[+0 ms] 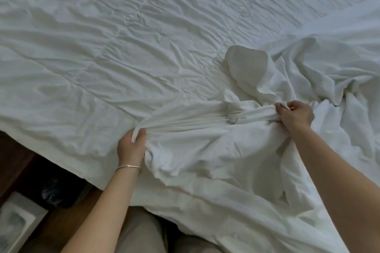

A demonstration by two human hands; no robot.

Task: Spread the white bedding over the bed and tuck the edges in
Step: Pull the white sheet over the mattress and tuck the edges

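Observation:
A white sheet [216, 149] lies bunched on the near right part of the bed [102, 46], which is covered with wrinkled white quilted bedding. My left hand [131, 145] grips one end of a gathered edge of the sheet near the bed's front edge. My right hand [294, 115] pinches the same gathered edge farther right. The fabric between the two hands is pulled taut into a pleated band. A twisted lump of sheet [246, 67] sits just beyond that band. More loose sheet is heaped at the right.
The bed's near edge runs diagonally from left to lower middle. Below it lie dark wooden floor [18, 158], a dark bin with a black bag [55, 193] and a white object [16, 219] at the lower left. My beige trousers [141, 232] stand against the bed.

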